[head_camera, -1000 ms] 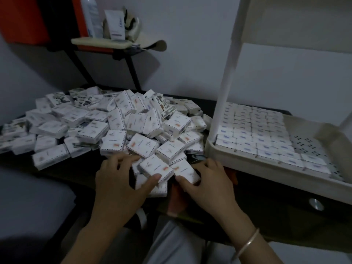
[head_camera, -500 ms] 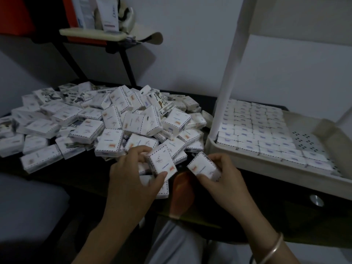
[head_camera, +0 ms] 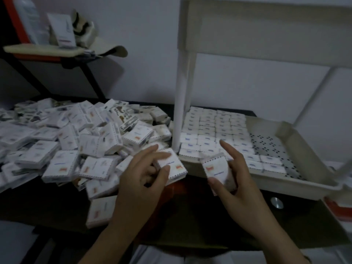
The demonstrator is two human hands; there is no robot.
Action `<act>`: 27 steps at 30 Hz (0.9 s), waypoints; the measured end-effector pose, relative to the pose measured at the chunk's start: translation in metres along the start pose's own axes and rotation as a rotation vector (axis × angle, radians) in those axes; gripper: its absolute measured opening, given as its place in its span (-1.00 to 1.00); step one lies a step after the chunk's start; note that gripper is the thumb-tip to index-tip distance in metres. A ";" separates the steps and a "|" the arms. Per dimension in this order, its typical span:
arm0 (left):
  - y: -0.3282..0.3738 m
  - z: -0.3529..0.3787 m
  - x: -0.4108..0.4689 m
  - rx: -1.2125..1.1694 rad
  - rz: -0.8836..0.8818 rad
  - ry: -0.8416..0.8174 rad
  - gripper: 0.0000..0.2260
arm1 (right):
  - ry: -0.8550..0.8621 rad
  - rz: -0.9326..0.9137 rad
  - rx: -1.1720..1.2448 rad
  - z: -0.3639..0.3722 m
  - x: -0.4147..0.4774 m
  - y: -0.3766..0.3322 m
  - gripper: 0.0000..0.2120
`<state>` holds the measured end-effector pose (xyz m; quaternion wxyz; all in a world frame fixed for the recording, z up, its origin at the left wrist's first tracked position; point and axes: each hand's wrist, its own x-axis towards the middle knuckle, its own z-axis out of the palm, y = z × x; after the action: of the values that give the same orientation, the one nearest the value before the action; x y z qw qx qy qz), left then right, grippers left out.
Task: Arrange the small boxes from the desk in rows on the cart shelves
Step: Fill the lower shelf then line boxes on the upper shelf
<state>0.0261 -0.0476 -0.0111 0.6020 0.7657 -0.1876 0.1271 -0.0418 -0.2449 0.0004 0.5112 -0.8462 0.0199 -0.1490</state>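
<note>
A big loose pile of small white boxes (head_camera: 76, 141) covers the dark desk (head_camera: 47, 202) on the left. My left hand (head_camera: 144, 178) grips one small box (head_camera: 174, 166) at the pile's near right edge, thumb under it. My right hand (head_camera: 234, 180) holds another small box (head_camera: 217, 170) upright between thumb and fingers, just in front of the cart shelf's near rim. The white cart shelf (head_camera: 297, 180) on the right holds neat rows of boxes (head_camera: 215, 130) across its left part; its dotted floor shows bare on the right.
A white cart post (head_camera: 181, 103) rises between the pile and the shelf, with an upper cart shelf (head_camera: 266, 31) overhead. A black-legged rack (head_camera: 57, 52) with bottles and cloth stands at the back left. A round metal fitting (head_camera: 276, 202) sits in the desk.
Each hand has lifted its box off the pile. Both have moved up and to the right, toward the cart shelf, and the camera has turned that way.
</note>
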 end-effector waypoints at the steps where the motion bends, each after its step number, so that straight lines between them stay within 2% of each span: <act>1: 0.003 0.009 0.002 -0.007 0.018 -0.032 -0.81 | 0.023 -0.022 -0.019 -0.008 -0.002 0.001 -0.31; 2: 0.007 0.018 0.003 -0.025 0.031 -0.069 -0.83 | 0.049 -0.039 -0.037 -0.015 -0.003 0.004 -0.33; 4: 0.014 0.034 0.004 -0.079 0.038 -0.152 -0.76 | 0.100 -0.033 -0.042 -0.031 -0.004 0.007 -0.37; 7: 0.017 0.055 0.005 -0.121 0.056 -0.272 -0.45 | 0.184 0.027 -0.026 -0.057 0.000 0.005 -0.44; 9: 0.017 0.068 0.008 -0.092 0.096 -0.311 -0.39 | 0.242 0.051 -0.099 -0.074 0.005 0.003 -0.28; 11: 0.019 0.081 0.014 -0.076 0.111 -0.309 -0.43 | 0.302 0.080 -0.234 -0.090 0.014 0.004 -0.11; 12: 0.022 0.087 0.017 -0.090 0.095 -0.302 -0.47 | 0.331 0.087 -0.284 -0.097 0.020 0.007 -0.11; 17: 0.027 0.106 0.033 -0.085 0.085 -0.286 -0.61 | 0.482 0.103 -0.202 -0.122 0.046 0.033 -0.42; 20: 0.035 0.109 0.040 -0.109 0.065 -0.253 -0.84 | 0.464 0.091 -0.217 -0.132 0.058 0.046 -0.63; 22: 0.040 0.109 0.046 -0.070 0.057 -0.220 -0.73 | 0.462 0.059 -0.320 -0.137 0.068 0.055 -0.86; 25: 0.046 0.112 0.056 -0.078 0.007 -0.236 -0.76 | 0.454 0.039 -0.510 -0.140 0.076 0.070 -0.76; 27: 0.046 0.116 0.060 -0.123 -0.053 -0.246 -0.81 | 0.407 0.075 -0.430 -0.139 0.076 0.071 -0.82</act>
<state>0.0562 -0.1778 0.0263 0.6236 0.7417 -0.2471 0.0049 0.0013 -0.4128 0.0163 0.3107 -0.8865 0.1843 -0.2893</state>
